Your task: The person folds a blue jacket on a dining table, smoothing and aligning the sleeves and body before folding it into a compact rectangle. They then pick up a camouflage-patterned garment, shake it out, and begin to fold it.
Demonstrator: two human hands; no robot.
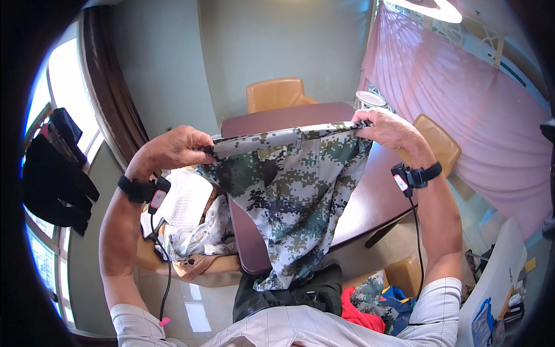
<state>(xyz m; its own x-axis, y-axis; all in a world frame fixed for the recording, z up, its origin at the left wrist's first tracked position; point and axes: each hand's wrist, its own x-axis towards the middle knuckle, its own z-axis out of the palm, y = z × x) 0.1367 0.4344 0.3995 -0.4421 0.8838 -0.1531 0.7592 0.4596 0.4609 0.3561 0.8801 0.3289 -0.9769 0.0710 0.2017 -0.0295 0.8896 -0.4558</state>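
A pair of camouflage trousers hangs spread by its waistband between my two hands, above the near part of a dark table. My left hand pinches one end of the waistband between thumb and fingers. At the other end, my right hand grips the waistband's corner. The legs of the garment drop in folds towards my lap. Each of my wrists wears a black strap with a small cabled device.
The dark red table has tan chairs around it. Piled light cloths lie on a seat at left. Red, blue and camouflage clothes sit on a chair at lower right. Dark garments hang by the window.
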